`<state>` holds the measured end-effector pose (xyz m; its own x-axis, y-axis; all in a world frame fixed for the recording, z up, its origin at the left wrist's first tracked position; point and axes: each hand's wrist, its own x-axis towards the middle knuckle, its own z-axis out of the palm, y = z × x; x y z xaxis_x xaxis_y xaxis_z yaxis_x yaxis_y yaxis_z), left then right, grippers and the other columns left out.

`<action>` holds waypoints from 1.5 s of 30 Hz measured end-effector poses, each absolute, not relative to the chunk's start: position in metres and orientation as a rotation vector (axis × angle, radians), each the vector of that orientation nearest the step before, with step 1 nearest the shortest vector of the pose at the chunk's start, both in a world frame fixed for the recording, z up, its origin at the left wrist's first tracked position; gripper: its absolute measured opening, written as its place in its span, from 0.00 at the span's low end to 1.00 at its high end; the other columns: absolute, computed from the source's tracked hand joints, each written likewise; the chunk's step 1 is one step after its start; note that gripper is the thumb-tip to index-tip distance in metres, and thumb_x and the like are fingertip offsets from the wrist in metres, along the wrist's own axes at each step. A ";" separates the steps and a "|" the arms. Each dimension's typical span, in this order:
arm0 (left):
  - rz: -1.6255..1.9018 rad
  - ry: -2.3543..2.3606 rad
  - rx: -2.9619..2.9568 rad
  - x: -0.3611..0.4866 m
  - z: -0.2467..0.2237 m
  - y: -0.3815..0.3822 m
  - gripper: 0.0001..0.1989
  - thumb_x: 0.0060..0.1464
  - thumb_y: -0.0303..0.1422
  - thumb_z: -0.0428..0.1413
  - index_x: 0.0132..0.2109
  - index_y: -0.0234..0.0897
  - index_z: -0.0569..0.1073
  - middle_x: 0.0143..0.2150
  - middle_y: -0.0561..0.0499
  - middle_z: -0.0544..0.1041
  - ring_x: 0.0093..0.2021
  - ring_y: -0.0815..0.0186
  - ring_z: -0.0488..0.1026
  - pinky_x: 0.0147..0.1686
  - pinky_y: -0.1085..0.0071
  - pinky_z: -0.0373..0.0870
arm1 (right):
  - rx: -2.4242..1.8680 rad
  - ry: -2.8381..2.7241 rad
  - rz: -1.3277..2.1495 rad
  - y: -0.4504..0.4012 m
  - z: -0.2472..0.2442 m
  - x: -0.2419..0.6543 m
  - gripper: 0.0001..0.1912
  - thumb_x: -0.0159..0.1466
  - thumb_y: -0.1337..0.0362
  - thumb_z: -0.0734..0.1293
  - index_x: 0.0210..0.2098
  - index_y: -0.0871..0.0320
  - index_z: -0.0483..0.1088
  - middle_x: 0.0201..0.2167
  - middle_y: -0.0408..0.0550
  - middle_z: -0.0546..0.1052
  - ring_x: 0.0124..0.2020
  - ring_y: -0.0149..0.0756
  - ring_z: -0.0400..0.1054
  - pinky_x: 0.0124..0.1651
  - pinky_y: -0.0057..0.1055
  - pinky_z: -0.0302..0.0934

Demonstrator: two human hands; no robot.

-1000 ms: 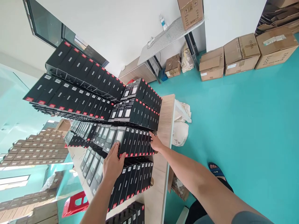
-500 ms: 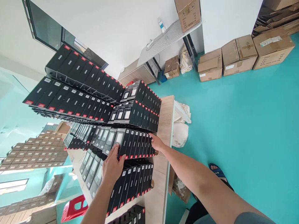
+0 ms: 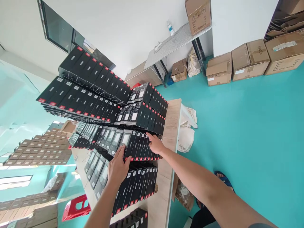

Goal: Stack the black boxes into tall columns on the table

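Rows of slim black boxes with red corners and white labels are stacked on a wooden table. My left hand (image 3: pixel 119 165) lies against the near end of one black box row (image 3: pixel 136 146), fingers over the windowed face and thumb spread on the printed side. Its fingers are outstretched and grip nothing. My right hand (image 3: pixel 156 144) points with its index finger at the upper edge of the same row, toward its right part. The other fingers are curled, and nothing shows in them. Another row of black boxes (image 3: pixel 135 186) stands just below, nearer to me.
The wooden table (image 3: pixel 163 186) has its edge on the right. Taller black box stacks (image 3: pixel 90 68) rise at the back left. A red stool (image 3: pixel 76 207) stands at lower left. Cardboard cartons (image 3: pixel 251 58) line the wall, and a grey table (image 3: pixel 175 41) holds a bottle (image 3: pixel 170 28).
My right index finger has moved left along the row, closer to my left hand. My left hand keeps its place on the box. The whole view has shifted slightly.
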<state>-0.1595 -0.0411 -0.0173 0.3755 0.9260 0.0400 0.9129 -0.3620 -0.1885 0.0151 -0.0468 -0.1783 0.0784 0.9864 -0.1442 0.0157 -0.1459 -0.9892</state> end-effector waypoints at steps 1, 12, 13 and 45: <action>0.107 -1.648 -2.450 -0.160 -0.018 -0.041 0.30 0.65 0.41 0.46 0.71 0.34 0.61 0.73 0.45 0.62 0.70 0.49 0.64 0.64 0.48 0.67 | -1.374 -1.115 1.230 -0.047 -0.173 0.013 0.37 0.69 0.71 0.55 0.74 0.42 0.44 0.63 0.53 0.68 0.57 0.39 0.71 0.52 0.32 0.67; 0.107 -1.617 -2.439 -0.168 -0.024 -0.043 0.30 0.65 0.36 0.47 0.71 0.32 0.59 0.74 0.43 0.61 0.70 0.50 0.64 0.65 0.48 0.65 | -1.631 -1.337 1.019 -0.052 -0.147 0.015 0.36 0.67 0.72 0.57 0.73 0.52 0.49 0.61 0.60 0.71 0.61 0.52 0.67 0.57 0.42 0.64; 0.106 -1.613 -2.441 -0.168 -0.024 -0.044 0.30 0.65 0.35 0.47 0.71 0.32 0.60 0.74 0.43 0.61 0.70 0.50 0.64 0.66 0.48 0.65 | -1.647 -1.363 1.001 -0.052 -0.142 0.017 0.35 0.67 0.71 0.58 0.73 0.53 0.51 0.60 0.61 0.71 0.60 0.53 0.68 0.57 0.43 0.64; -1.506 -1.897 -1.590 -0.256 -0.078 -0.340 0.25 0.63 0.33 0.54 0.65 0.52 0.67 0.63 0.41 0.70 0.65 0.52 0.68 0.62 0.55 0.71 | -1.214 -1.692 0.965 -0.099 -0.066 -0.026 0.36 0.58 0.43 0.61 0.59 0.55 0.70 0.42 0.54 0.80 0.41 0.48 0.76 0.49 0.46 0.71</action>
